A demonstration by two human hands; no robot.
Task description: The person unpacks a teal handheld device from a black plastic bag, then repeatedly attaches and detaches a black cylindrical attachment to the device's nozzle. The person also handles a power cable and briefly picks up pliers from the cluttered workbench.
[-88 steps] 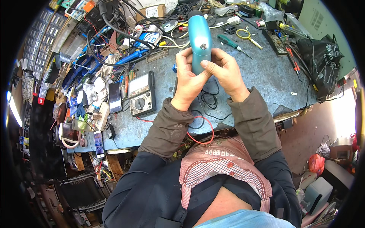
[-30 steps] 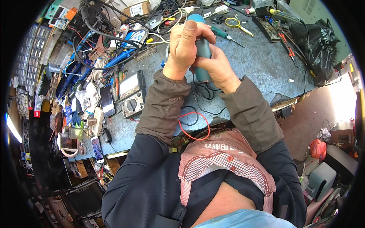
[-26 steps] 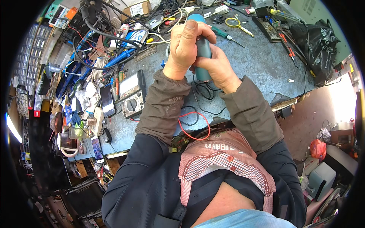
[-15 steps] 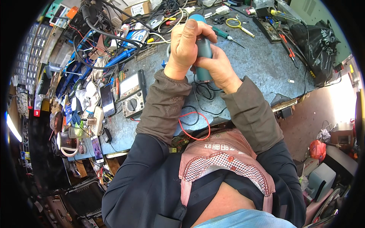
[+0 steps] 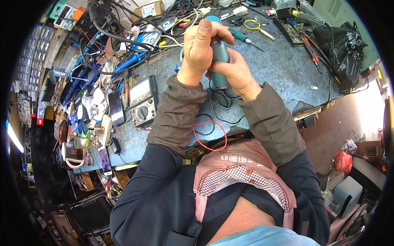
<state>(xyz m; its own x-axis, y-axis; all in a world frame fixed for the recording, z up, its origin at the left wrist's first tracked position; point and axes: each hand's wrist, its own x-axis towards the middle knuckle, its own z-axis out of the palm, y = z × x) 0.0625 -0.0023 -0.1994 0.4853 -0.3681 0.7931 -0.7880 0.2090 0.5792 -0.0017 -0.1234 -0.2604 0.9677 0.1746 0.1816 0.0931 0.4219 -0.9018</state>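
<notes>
Hands: my left hand [image 5: 201, 51] and right hand [image 5: 236, 74] both wrap the teal tool [image 5: 219, 61], held above the surface [image 5: 283, 78].
Risk: I judge it could slip onto the wires [image 5: 221, 98] below my wrists if my grip loosens.

A grey worktop [image 5: 283, 78] cluttered with cables; a lit tube lamp [image 5: 14, 137] glows far left of it.

Both forearms rise from the lower edge, bent at the elbows, and meet above the chest. The left hand [image 5: 201, 51] is curled into a tight fist, thumb on top. The right hand [image 5: 236, 74] cups upward beside it, fingers closed, the two touching.
</notes>
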